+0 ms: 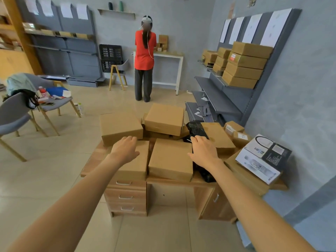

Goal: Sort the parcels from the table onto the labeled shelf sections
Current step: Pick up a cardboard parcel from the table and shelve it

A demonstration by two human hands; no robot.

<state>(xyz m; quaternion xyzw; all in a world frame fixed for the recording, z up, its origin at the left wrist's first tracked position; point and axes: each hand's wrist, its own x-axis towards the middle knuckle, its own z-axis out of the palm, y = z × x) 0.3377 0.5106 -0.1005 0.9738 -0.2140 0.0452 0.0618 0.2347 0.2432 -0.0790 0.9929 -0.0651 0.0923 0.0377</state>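
Several brown cardboard parcels lie on the wooden desk (94,160). My left hand (125,148) reaches over the front left box (135,166), fingers relaxed, holding nothing. My right hand (203,151) hovers by the right edge of the front middle box (171,159), fingers spread above a black plastic-wrapped parcel (197,129). Two more boxes sit behind: a far left box (120,126) and a raised box (164,118). The grey labeled shelf (218,99) stands at the right wall with stacked boxes (243,66) on an upper level.
A black-and-white printed carton (263,158) lies at the desk's right end beside small boxes (236,133). A person in a red top (144,57) stands at a white table beyond. Grey chairs (18,115) with clutter stand at left. Another grey shelf (63,42) lines the back wall.
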